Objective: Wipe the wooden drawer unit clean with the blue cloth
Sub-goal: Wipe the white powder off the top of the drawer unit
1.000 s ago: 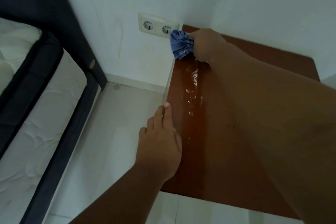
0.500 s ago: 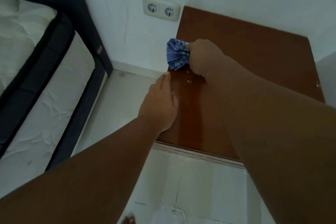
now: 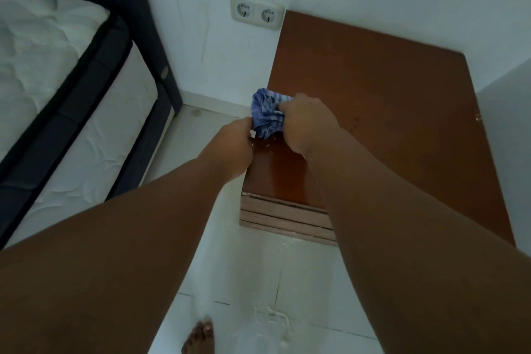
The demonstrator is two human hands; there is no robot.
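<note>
1. The brown wooden drawer unit stands in a corner, with white walls behind it and on its right.
2. A blue striped cloth is all bunched up. It sits at the left edge of the unit's flat top, about halfway back.
3. The right hand holds the cloth. Its fingers are curled tight around the bunch, and the cloth sticks out to the left of the fist.
4. The left hand is at the same left edge, just in front of the cloth. It touches the cloth's lower left side. Its fingers bend down and away from view, so I cannot tell if they pinch the cloth or only rest on the edge.
5. A shiny wet patch with tiny drops lies on the top, near the front, below the two hands.
6. The pale fronts of the drawers show under the front edge of the top.
7. A cream double wall socket sits on the wall, just left of the unit's back corner.
8. A white quilted mattress on a dark bed frame is on the far left.
9. The white floor is below, and a bare foot stands on it.
</note>
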